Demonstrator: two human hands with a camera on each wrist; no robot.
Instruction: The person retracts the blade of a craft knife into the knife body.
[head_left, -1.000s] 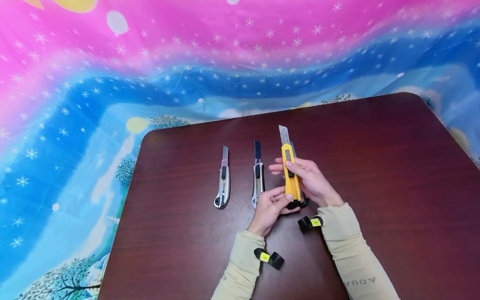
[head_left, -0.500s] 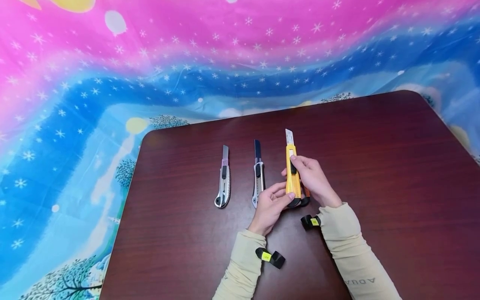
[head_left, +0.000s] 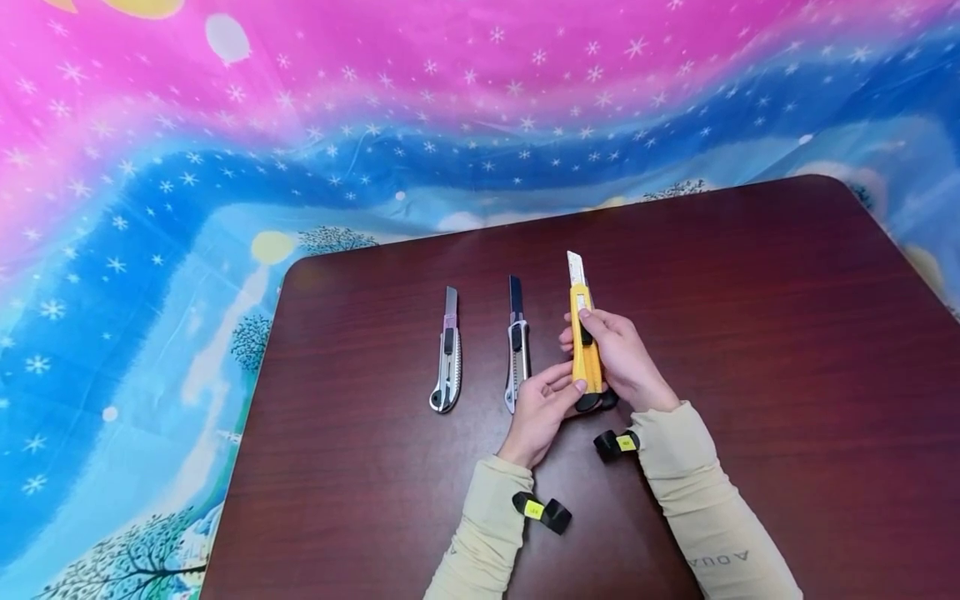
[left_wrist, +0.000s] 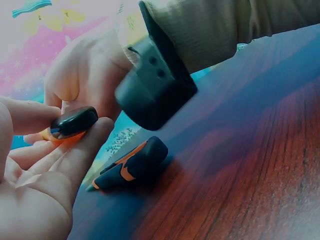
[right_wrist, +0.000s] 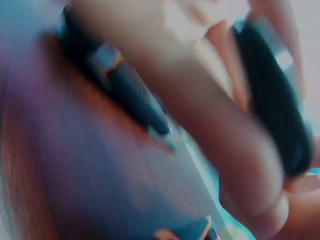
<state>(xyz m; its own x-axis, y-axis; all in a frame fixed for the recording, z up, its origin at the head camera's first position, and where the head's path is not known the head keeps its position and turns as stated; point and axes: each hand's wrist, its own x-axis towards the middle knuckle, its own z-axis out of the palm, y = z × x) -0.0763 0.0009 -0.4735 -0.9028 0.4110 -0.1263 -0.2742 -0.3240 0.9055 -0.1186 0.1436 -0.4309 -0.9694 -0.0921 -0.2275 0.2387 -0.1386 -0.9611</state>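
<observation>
A yellow utility knife (head_left: 588, 367) with its blade extended is held up over the table by both hands. My left hand (head_left: 534, 417) pinches its black end cap (left_wrist: 75, 122) between thumb and fingers. From the other side my right hand (head_left: 628, 360) grips the body, thumb by the black slider, fingers behind. Under the hands lies a black and orange utility knife (left_wrist: 131, 165), mostly hidden in the head view. To the left, a silver utility knife with a dark blade (head_left: 516, 342) and another with a purple blade holder (head_left: 447, 350) lie side by side.
The dark red-brown table (head_left: 360, 467) has rounded far corners. Behind it hangs a pink and blue cloth (head_left: 420, 108) with snowflakes and trees. Black wrist cameras (head_left: 553, 515) are strapped over both sleeves. The right wrist view is blurred.
The right thumb has slid slightly up the yellow knife toward the blade, and the fingers behind have drawn in. The knife stands a little more upright; the left hand keeps its pinch.
</observation>
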